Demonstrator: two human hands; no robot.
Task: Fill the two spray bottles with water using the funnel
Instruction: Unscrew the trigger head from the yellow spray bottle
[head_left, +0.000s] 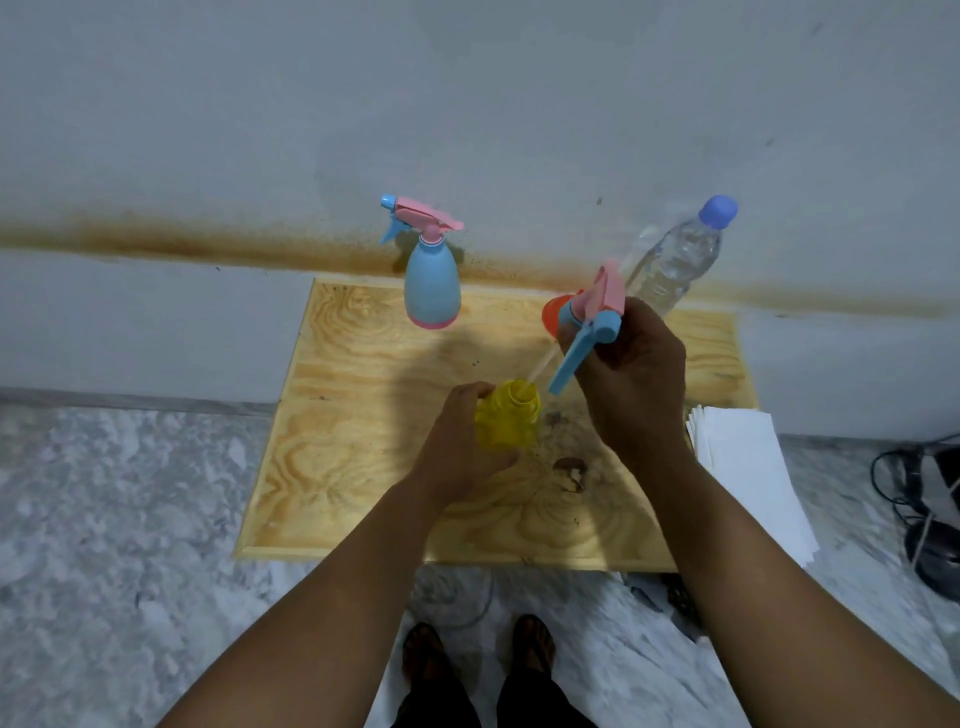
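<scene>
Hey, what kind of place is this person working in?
Probably a plain room in a home or makeshift workspace rather than a proper workshop. A plywood board serves as the work surface, the grey wall behind it carries a rusty stain, and the floor is mottled stone.

A single head-worn wide-angle camera supplies the only view, so no second view overlaps it. It looks forward and steeply down from above the person's own forearms, which enter from the bottom edge. The wooden table (363, 467) fills the centre of the frame at close range, within arm's reach. The left hand (462, 447) and right hand (631, 384) sit near the middle. The wall (467, 104) occupies the upper half, directly ahead of the camera. The marbled floor (104, 519) and the person's feet (478, 654) appear along the lower edge, almost straight below the lens. Straight edges bow slightly towards the frame borders.
</scene>
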